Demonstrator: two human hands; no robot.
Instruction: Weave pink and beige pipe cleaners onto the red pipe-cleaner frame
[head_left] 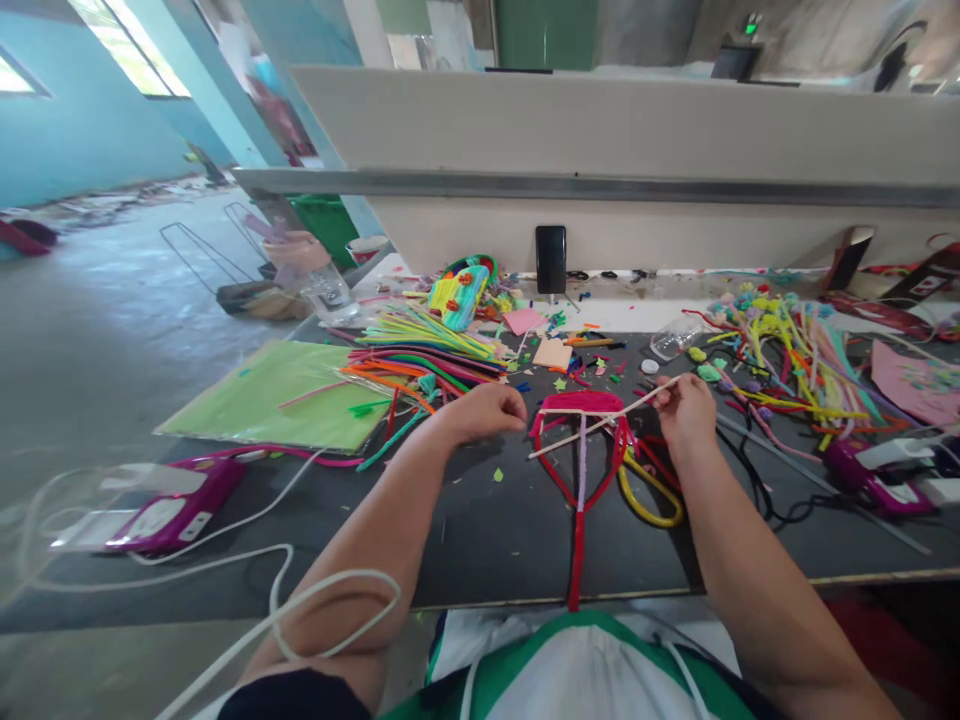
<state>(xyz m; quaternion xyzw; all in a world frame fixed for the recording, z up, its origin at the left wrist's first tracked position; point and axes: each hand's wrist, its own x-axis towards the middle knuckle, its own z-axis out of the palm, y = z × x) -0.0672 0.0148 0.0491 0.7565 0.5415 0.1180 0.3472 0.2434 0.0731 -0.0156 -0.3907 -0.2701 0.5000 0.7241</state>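
Note:
A red pipe-cleaner frame (577,500) with a pink top edge and a pale lilac centre strand lies on the dark table (480,540) in front of me. My right hand (686,412) is closed, pinching a thin cream pipe cleaner (600,424) that slants across the frame. My left hand (487,410) is curled shut just left of the frame's pink top; what it pinches is hidden. A yellow loop (649,492) lies under the frame's right side.
Bundles of coloured pipe cleaners (420,365) lie at the left, more (795,370) at the right. A green sheet (277,395), two magenta glue guns (176,505) (874,478) with white cords, a black phone (550,258) against the partition, and paper scraps surround the work.

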